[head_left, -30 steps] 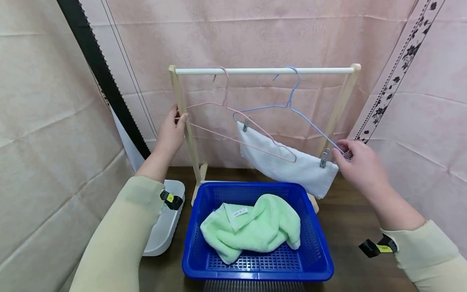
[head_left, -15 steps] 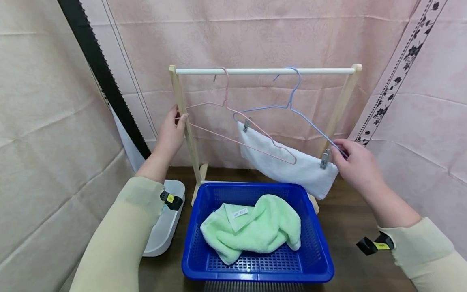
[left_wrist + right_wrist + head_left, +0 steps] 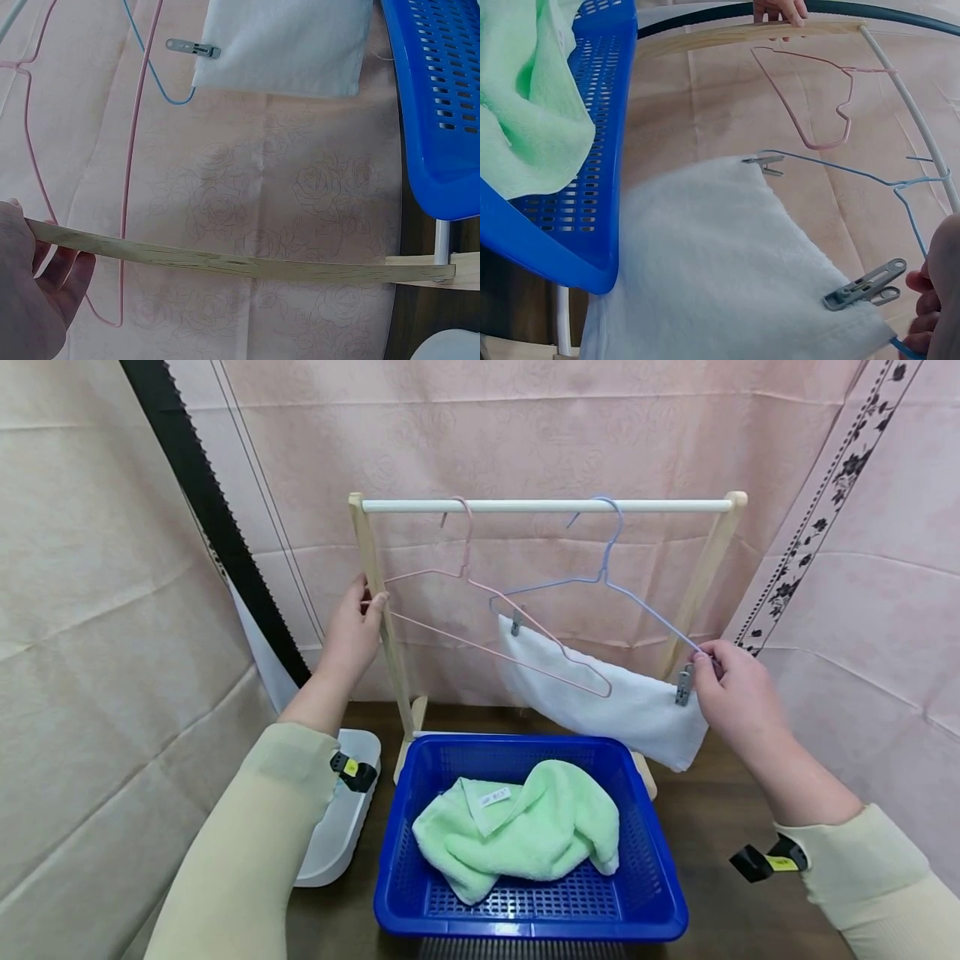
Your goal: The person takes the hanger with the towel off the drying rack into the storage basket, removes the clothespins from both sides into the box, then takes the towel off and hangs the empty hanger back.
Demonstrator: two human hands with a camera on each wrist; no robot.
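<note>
In the head view my left hand (image 3: 352, 631) grips the left wooden post (image 3: 395, 668) of the rack. My right hand (image 3: 742, 697) pinches the right end of the blue hanger (image 3: 645, 603), whose hook is over the white bar (image 3: 525, 506). A white cloth (image 3: 600, 697) is clipped to that hanger by two grey clothespins, the nearer one (image 3: 683, 685) beside my right fingers. The pink hanger (image 3: 510, 602) hangs in front of it, bare, near my left hand. Curled fingers of my right hand (image 3: 937, 300) show in the right wrist view.
A blue basket (image 3: 531, 928) stands in front of the rack with a crumpled green towel (image 3: 525, 831) in it. Left of the basket is a white tray (image 3: 330, 843), partly behind my left sleeve. Pinkish curtains surround the dark wooden table (image 3: 720, 860).
The blue hanger and white cloth have shifted slightly to the right with my right hand, whose grip on the hanger end has changed a little. My left hand has stayed on the post.
</note>
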